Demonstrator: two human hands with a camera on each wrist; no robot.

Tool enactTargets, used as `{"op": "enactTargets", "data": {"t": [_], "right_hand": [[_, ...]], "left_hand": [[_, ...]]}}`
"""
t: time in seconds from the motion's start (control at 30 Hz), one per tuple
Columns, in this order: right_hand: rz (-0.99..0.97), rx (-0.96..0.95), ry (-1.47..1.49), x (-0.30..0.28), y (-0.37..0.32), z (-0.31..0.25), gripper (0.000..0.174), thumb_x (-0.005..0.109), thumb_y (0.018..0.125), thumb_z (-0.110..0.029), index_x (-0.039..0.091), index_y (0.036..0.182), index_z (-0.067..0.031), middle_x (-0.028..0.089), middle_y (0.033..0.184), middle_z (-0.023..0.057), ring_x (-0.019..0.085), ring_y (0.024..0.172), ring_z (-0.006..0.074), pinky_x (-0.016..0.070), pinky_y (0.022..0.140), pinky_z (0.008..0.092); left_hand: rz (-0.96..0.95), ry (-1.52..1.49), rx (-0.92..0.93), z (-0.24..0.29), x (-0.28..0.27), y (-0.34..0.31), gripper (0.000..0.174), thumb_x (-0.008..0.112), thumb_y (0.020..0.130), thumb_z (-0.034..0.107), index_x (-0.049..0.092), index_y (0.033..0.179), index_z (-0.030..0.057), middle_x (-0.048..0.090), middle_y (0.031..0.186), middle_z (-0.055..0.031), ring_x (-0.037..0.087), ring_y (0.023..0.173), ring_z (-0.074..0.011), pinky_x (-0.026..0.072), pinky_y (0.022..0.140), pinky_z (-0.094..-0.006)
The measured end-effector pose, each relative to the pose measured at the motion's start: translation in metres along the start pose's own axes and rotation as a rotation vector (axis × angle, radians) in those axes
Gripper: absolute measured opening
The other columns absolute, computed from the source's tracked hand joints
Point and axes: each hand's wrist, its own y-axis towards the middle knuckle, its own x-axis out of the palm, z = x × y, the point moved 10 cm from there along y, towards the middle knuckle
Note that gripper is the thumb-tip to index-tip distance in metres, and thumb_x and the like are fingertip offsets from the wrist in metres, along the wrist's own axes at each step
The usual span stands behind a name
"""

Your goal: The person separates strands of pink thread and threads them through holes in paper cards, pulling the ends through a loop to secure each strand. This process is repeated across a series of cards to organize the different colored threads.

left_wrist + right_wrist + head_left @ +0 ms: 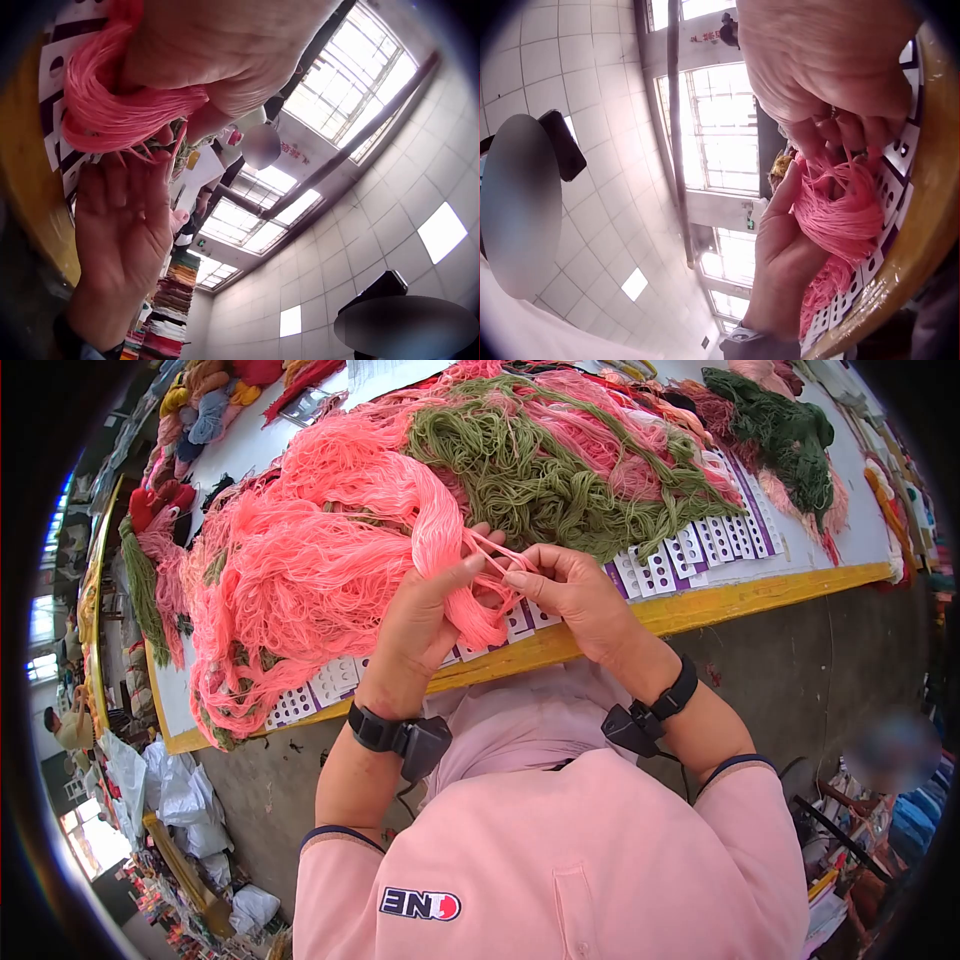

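A skein of coral-pink yarn (pixel 437 525) runs over my left hand (pixel 422 615), whose thumb and fingers are curled round it near the table's front edge. My right hand (pixel 585 600) pinches a few pink strands (pixel 500 552) at the skein's right side, drawn out between the two hands. In the right wrist view the looped end of the skein (pixel 840 214) hangs over the left palm, below the right fingertips. A large tangled heap of the same pink yarn (pixel 290 560) lies to the left. Olive-green yarn (pixel 530 480) is spread just behind the hands.
White cards with punched holes (pixel 690 550) line the table's front, partly under the yarn. The table has a yellow wooden edge (pixel 750 598). Dark green yarn (pixel 790 435) lies at the back right, and several coloured bundles (pixel 208 415) at the back left.
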Motion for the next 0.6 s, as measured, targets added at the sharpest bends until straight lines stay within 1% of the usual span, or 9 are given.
{"op": "enactTargets", "data": {"t": [0.07, 0.1, 0.2, 0.3, 0.4, 0.47, 0.5, 0.57, 0.6], "right_hand": [[-0.003, 0.009, 0.01, 0.0, 0.0, 0.001, 0.01, 0.068, 0.091, -0.015, 0.065, 0.092, -0.0051, 0.059, 0.083, -0.0039, 0.051, 0.08, 0.0044, 0.0437, 0.076, 0.0225], [-0.01, 0.007, 0.015, 0.001, 0.0, 0.001, 0.01, 0.068, 0.091, -0.015, 0.065, 0.092, -0.0054, 0.059, 0.083, -0.0041, 0.051, 0.079, 0.0043, 0.0434, 0.074, 0.0222], [-0.016, 0.018, 0.021, -0.001, 0.0, 0.004, 0.01, 0.066, 0.092, -0.016, 0.064, 0.09, -0.0063, 0.058, 0.081, -0.0046, 0.049, 0.075, 0.0034, 0.0418, 0.07, 0.021], [-0.01, 0.036, 0.039, -0.005, 0.001, 0.008, 0.011, 0.065, 0.093, -0.017, 0.063, 0.089, -0.007, 0.058, 0.079, -0.005, 0.047, 0.071, 0.0019, 0.0387, 0.064, 0.0195], [0.006, -0.009, 0.158, -0.006, 0.003, 0.003, 0.012, 0.063, 0.094, -0.018, 0.061, 0.089, -0.0072, 0.058, 0.078, -0.0046, 0.046, 0.068, 0.001, 0.0363, 0.06, 0.0189], [0.057, -0.059, 0.284, -0.012, 0.004, -0.002, 0.013, 0.063, 0.094, -0.019, 0.061, 0.089, -0.007, 0.059, 0.079, -0.0034, 0.045, 0.066, 0.0015, 0.0363, 0.059, 0.0191], [0.043, -0.053, 0.241, -0.012, 0.005, -0.001, 0.013, 0.063, 0.094, -0.018, 0.061, 0.09, -0.006, 0.06, 0.08, -0.0023, 0.047, 0.067, 0.002, 0.0374, 0.06, 0.0195], [0.015, -0.04, 0.155, -0.012, 0.006, 0.001, 0.014, 0.064, 0.093, -0.018, 0.062, 0.092, -0.0041, 0.063, 0.082, -0.0001, 0.049, 0.067, 0.003, 0.0398, 0.06, 0.0203], [0.012, -0.043, 0.052, -0.009, 0.006, 0.001, 0.014, 0.065, 0.093, -0.017, 0.062, 0.093, -0.003, 0.063, 0.083, 0.0005, 0.051, 0.068, 0.0034, 0.0408, 0.061, 0.0207]], "left_hand": [[0.016, 0.03, 0.034, 0.002, 0.003, -0.001, 0.056, 0.063, 0.089, 0.002, 0.039, 0.139, -0.0038, 0.048, 0.139, -0.0178, 0.052, 0.125, -0.0264, 0.0464, 0.103, -0.0396], [0.026, 0.045, 0.051, 0.003, 0.004, -0.001, 0.058, 0.065, 0.086, -0.001, 0.04, 0.138, -0.0036, 0.049, 0.138, -0.0177, 0.052, 0.125, -0.0258, 0.0468, 0.103, -0.039], [0.043, 0.065, 0.084, 0.002, 0.003, -0.001, 0.06, 0.067, 0.084, -0.003, 0.041, 0.138, -0.0029, 0.049, 0.137, -0.0176, 0.053, 0.123, -0.025, 0.0477, 0.101, -0.0383], [0.042, 0.064, 0.086, 0.002, 0.001, 0.001, 0.058, 0.065, 0.085, -0.004, 0.041, 0.138, -0.0028, 0.051, 0.136, -0.0183, 0.058, 0.115, -0.024, 0.0504, 0.097, -0.038], [0.038, 0.106, 0.019, -0.004, -0.01, 0.002, 0.051, 0.061, 0.09, 0.001, 0.042, 0.137, -0.0018, 0.054, 0.132, -0.0189, 0.062, 0.105, -0.0241, 0.0534, 0.092, -0.0378], [0.048, -0.049, -0.009, -0.001, -0.007, 0.001, 0.045, 0.058, 0.093, 0.007, 0.044, 0.135, -0.0011, 0.056, 0.13, -0.0174, 0.063, 0.102, -0.0243, 0.0545, 0.089, -0.0383], [0.054, -0.126, -0.023, -0.001, -0.006, 0.001, 0.042, 0.056, 0.095, 0.009, 0.045, 0.134, -0.0007, 0.057, 0.128, -0.0166, 0.064, 0.1, -0.0243, 0.0551, 0.088, -0.0386], [0.001, -0.155, -0.02, -0.001, -0.004, 0.001, 0.039, 0.053, 0.097, 0.014, 0.046, 0.133, 0.0001, 0.057, 0.128, -0.0148, 0.064, 0.1, -0.0239, 0.055, 0.088, -0.039], [-0.027, -0.168, -0.018, -0.001, -0.002, 0.001, 0.037, 0.052, 0.098, 0.016, 0.047, 0.132, 0.0005, 0.057, 0.128, -0.0138, 0.063, 0.101, -0.0237, 0.055, 0.088, -0.0393]]}}
